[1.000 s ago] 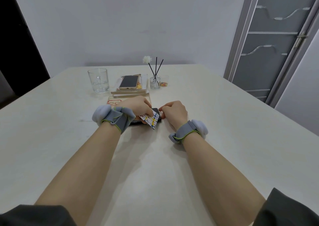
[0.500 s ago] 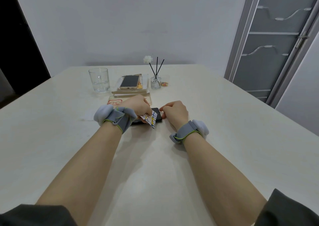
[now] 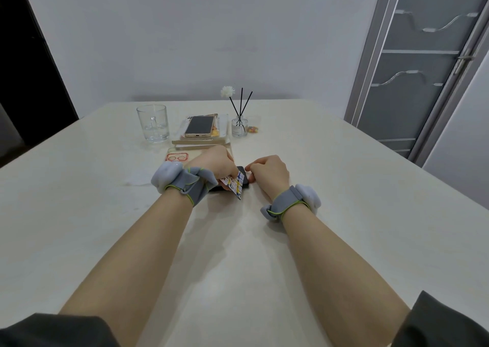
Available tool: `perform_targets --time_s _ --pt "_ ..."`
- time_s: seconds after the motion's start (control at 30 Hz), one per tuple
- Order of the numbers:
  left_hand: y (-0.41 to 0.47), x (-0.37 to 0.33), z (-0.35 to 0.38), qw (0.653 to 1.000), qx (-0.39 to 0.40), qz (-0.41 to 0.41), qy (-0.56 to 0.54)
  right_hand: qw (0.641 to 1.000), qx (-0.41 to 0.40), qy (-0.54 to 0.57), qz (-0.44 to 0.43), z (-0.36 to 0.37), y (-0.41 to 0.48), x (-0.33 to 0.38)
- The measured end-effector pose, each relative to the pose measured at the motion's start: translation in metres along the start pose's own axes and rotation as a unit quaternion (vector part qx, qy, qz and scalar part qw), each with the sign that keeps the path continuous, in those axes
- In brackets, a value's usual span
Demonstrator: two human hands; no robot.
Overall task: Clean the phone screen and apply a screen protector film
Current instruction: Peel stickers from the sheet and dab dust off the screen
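A black phone (image 3: 244, 179) lies flat on the cream table (image 3: 344, 214), mostly hidden under my hands. My left hand (image 3: 215, 165) pinches a small printed card (image 3: 234, 185) with blue and yellow marks and holds it edge-down against the phone's screen. My right hand (image 3: 268, 172) is curled at the phone's right end, fingertips touching its edge. Whether a film lies on the screen cannot be seen. Both wrists wear grey straps with white pads.
Behind my hands lie a clear phone case (image 3: 177, 157) with red camera rings, a gold phone (image 3: 199, 126) on a stack of flat packs, a drinking glass (image 3: 153, 123), a reed diffuser (image 3: 239, 127) and a white wipe (image 3: 139, 178). A grey door stands at right.
My left hand with the card has shifted slightly left along the phone, uncovering a bit more of its right end. My right hand stays put.
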State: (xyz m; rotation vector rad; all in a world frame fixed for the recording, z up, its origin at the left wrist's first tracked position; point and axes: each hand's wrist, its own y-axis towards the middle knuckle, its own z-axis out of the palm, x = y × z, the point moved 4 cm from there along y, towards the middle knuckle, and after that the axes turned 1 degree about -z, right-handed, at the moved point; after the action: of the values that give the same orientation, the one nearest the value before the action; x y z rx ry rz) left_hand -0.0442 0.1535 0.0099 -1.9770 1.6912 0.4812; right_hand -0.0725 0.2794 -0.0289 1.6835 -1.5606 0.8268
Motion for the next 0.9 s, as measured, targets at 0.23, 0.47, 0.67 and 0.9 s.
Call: perform_targets --time_s 0.23,0.47,0.67,0.9 --pt "0.003 0.004 -0.003 1.000 -0.009 -0.008 0.005 1.000 -0.001 0.000 0.000 0.000 -0.001 0.001" --pt "0.004 0.001 0.002 1.000 -0.005 -0.002 -0.031 1.000 -0.002 0.003 -0.002 -0.001 -0.001 0.000" --pt "0.014 0.024 -0.012 0.997 -0.053 -0.044 -0.017 1.000 0.002 0.011 0.001 -0.001 -0.002 0.000" --pt "0.017 0.030 -0.011 0.996 -0.056 -0.059 -0.045 1.000 0.006 -0.009 -0.003 0.001 -0.002 0.001"
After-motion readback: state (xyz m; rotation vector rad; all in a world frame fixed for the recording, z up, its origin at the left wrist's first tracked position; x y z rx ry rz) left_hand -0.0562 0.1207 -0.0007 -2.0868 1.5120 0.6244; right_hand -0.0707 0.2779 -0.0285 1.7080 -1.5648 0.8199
